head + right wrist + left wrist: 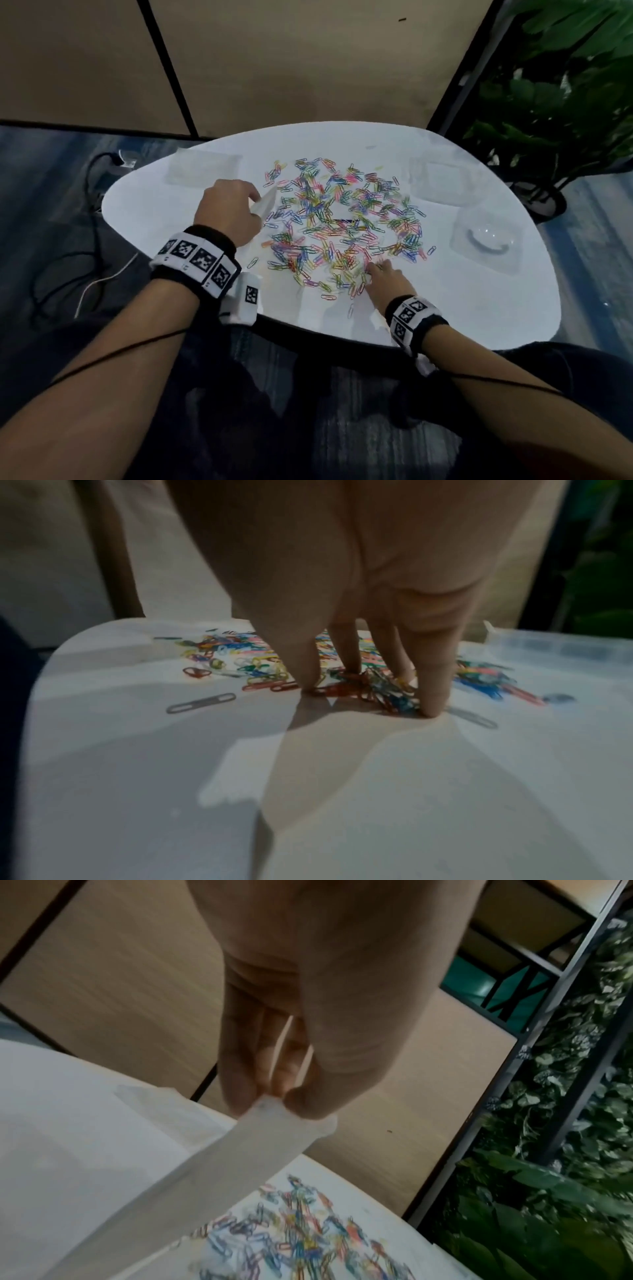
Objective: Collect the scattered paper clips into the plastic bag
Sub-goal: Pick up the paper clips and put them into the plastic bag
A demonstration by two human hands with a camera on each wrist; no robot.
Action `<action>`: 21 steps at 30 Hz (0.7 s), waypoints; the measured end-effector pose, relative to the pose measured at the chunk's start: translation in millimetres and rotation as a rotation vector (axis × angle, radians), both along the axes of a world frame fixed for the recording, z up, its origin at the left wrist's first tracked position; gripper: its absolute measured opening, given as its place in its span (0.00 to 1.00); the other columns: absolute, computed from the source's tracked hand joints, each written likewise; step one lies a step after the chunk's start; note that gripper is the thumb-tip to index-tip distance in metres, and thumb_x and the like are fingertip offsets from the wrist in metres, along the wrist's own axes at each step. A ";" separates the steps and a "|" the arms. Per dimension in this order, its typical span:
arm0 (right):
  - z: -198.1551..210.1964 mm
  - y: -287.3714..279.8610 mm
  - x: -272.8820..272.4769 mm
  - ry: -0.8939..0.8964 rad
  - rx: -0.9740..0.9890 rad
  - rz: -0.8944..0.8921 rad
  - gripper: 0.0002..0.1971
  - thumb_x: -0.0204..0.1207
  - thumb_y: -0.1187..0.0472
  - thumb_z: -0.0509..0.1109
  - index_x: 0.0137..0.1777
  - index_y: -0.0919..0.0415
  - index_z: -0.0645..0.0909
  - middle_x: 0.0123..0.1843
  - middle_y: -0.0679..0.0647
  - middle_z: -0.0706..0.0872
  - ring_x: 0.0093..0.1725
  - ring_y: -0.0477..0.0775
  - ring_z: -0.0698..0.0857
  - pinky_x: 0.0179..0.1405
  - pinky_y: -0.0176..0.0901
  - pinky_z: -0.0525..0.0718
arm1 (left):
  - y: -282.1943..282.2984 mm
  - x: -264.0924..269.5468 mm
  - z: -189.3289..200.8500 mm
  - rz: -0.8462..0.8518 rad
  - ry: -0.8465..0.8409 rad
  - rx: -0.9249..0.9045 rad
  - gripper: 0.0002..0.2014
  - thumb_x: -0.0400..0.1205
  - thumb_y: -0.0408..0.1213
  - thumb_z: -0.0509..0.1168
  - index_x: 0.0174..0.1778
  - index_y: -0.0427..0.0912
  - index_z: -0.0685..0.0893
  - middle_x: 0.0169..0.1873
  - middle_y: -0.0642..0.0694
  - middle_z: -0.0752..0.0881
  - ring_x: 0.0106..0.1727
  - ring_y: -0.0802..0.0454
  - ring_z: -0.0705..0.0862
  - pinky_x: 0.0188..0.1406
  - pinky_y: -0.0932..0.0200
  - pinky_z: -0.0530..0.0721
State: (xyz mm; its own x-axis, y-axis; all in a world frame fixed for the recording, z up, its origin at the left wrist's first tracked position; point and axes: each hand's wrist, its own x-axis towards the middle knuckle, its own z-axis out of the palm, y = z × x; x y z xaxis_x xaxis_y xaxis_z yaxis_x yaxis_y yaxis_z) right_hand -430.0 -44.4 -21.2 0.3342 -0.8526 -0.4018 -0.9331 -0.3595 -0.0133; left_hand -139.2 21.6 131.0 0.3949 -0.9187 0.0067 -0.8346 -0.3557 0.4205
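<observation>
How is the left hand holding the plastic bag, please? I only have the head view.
Observer: In the left wrist view, the left hand pinches one edge of the translucent plastic bag between thumb and fingers.
Operator: Thank you. Is the right hand closed on any clips?
Observer: No. The right wrist view shows the right hand with straight fingers planted on the white table, bracketing a heap of coloured paper clips.

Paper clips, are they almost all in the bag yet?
Not yet, the job has barely begun. Done: the left hand pinches the bag by its edge, but no clips show inside it. In hand: the fingers of the right hand touch a bunch at the near edge of the paper clips. Left: nearly the whole colourful heap lies spread on the table.
</observation>
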 end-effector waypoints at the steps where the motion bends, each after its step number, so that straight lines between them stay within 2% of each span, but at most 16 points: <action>1: 2.3 -1.3 3.5 0.013 -0.053 0.064 0.21 0.83 0.66 0.58 0.76 0.60 0.68 0.73 0.65 0.73 0.66 0.67 0.80 0.61 0.55 0.82 | -1.7 -1.6 -4.4 0.007 0.025 0.048 0.14 0.77 0.35 0.67 0.57 0.45 0.91 0.47 0.37 0.92 0.54 0.36 0.88 0.60 0.46 0.88; 4: 12.7 -8.4 9.3 0.038 -0.109 0.175 0.16 0.79 0.76 0.58 0.60 0.66 0.81 0.58 0.62 0.84 0.56 0.62 0.86 0.53 0.48 0.85 | -5.3 -6.6 -10.9 0.035 0.123 0.130 0.15 0.74 0.32 0.69 0.55 0.47 0.91 0.47 0.40 0.92 0.52 0.38 0.90 0.60 0.47 0.89; 6: 18.3 -22.9 6.6 0.019 -0.094 0.114 0.13 0.77 0.77 0.60 0.52 0.67 0.85 0.52 0.62 0.87 0.51 0.61 0.88 0.50 0.46 0.87 | -7.5 -11.0 -13.9 0.042 0.185 0.171 0.13 0.74 0.31 0.69 0.52 0.46 0.91 0.44 0.41 0.93 0.47 0.41 0.91 0.58 0.52 0.88; 8: 25.2 -38.9 1.2 -0.071 -0.046 -0.023 0.12 0.76 0.74 0.64 0.48 0.64 0.89 0.50 0.60 0.91 0.47 0.60 0.89 0.50 0.46 0.89 | -8.9 -17.8 -17.1 0.035 0.225 0.218 0.08 0.77 0.31 0.70 0.49 0.44 0.91 0.44 0.41 0.93 0.42 0.43 0.93 0.48 0.57 0.89; 11: 44.3 -59.3 -6.8 -0.345 0.037 -0.261 0.07 0.76 0.67 0.73 0.49 0.62 0.93 0.47 0.57 0.93 0.48 0.55 0.91 0.57 0.47 0.89 | -11.9 -27.2 -21.9 0.008 0.306 0.275 0.04 0.82 0.34 0.69 0.47 0.39 0.90 0.41 0.40 0.93 0.31 0.43 0.94 0.40 0.53 0.94; 14: 77.5 -64.2 0.5 -0.805 0.214 -0.516 0.06 0.72 0.68 0.79 0.48 0.65 0.91 0.41 0.59 0.93 0.40 0.56 0.93 0.49 0.46 0.92 | -17.3 -29.9 -27.6 -0.004 0.354 0.295 0.06 0.84 0.34 0.69 0.47 0.36 0.90 0.43 0.40 0.92 0.33 0.42 0.94 0.42 0.49 0.95; 17: 111.9 -56.9 27.3 -1.256 0.490 -0.605 0.10 0.70 0.73 0.79 0.51 0.72 0.89 0.44 0.65 0.92 0.41 0.61 0.92 0.46 0.44 0.92 | -26.9 -31.5 -32.8 -0.007 0.373 0.275 0.09 0.84 0.33 0.67 0.46 0.31 0.91 0.40 0.38 0.94 0.32 0.43 0.94 0.43 0.49 0.95; 19: 125.3 -52.7 48.7 -1.388 0.631 -0.593 0.12 0.71 0.75 0.77 0.54 0.75 0.87 0.45 0.66 0.92 0.42 0.61 0.92 0.46 0.43 0.91 | -33.7 -35.4 -33.6 -0.009 0.393 0.264 0.09 0.84 0.32 0.68 0.45 0.30 0.91 0.36 0.39 0.93 0.30 0.44 0.94 0.44 0.48 0.95; 21: 131.2 -48.4 69.5 -1.410 0.711 -0.585 0.12 0.71 0.76 0.76 0.54 0.76 0.86 0.45 0.66 0.92 0.41 0.60 0.92 0.47 0.44 0.92 | -36.5 -41.6 -32.6 -0.016 0.425 0.241 0.08 0.84 0.31 0.68 0.43 0.32 0.91 0.36 0.39 0.93 0.31 0.42 0.94 0.45 0.47 0.95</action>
